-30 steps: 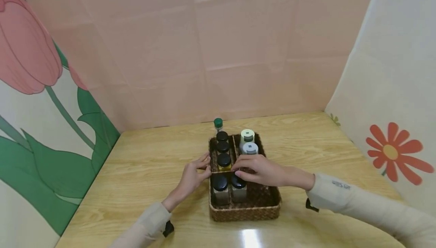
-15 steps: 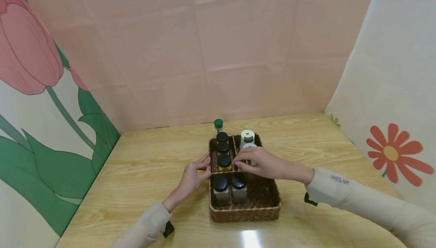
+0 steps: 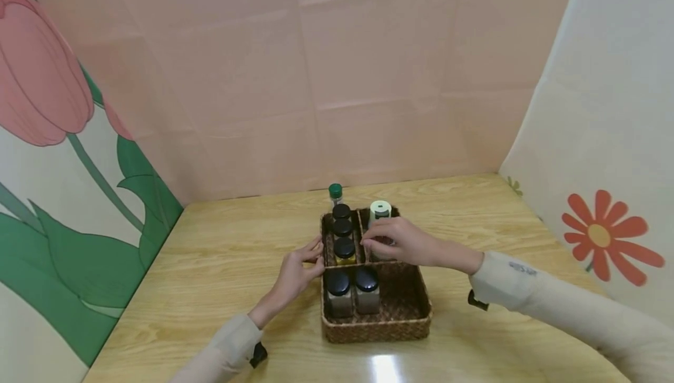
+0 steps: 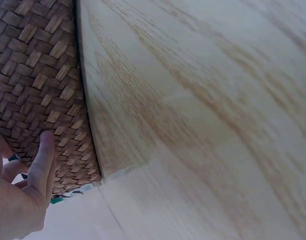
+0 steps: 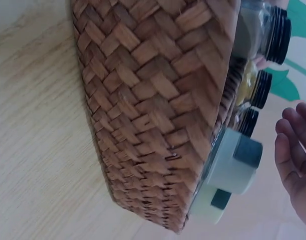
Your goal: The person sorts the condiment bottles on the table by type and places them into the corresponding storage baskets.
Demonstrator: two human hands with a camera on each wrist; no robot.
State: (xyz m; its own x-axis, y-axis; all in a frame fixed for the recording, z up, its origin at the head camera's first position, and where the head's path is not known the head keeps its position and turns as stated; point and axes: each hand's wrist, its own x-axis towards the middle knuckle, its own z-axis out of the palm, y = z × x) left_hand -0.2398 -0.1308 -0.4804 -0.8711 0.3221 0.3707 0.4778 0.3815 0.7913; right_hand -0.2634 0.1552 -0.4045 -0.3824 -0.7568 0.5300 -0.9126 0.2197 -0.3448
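Observation:
A brown woven basket (image 3: 376, 331) with compartments stands on the table. My left hand (image 3: 292, 272) rests its fingertips against the basket's left side; in the left wrist view a straight finger (image 4: 42, 162) touches the weave. My right hand (image 3: 402, 242) hovers over the back right compartment, fingers loosely bent and holding nothing. In the right wrist view it is apart from the white-capped container (image 5: 232, 165). A pale-green-capped container (image 3: 380, 210) stands behind that one. Two black-lidded jars (image 3: 367, 298) stand in the front compartment, and three more black-lidded jars (image 3: 344, 248) line the back left one.
A green-capped bottle (image 3: 335, 191) rises at the basket's back left corner; whether it stands inside cannot be told. The wood-grain table (image 3: 237, 242) spreads around the basket. A pink cloth backdrop (image 3: 263, 108) and a white flowered sheet (image 3: 600, 137) border it.
My right hand has moved away from the front right black-lidded jar, up over the back right compartment, now covering the white-capped container. The left hand stays against the basket.

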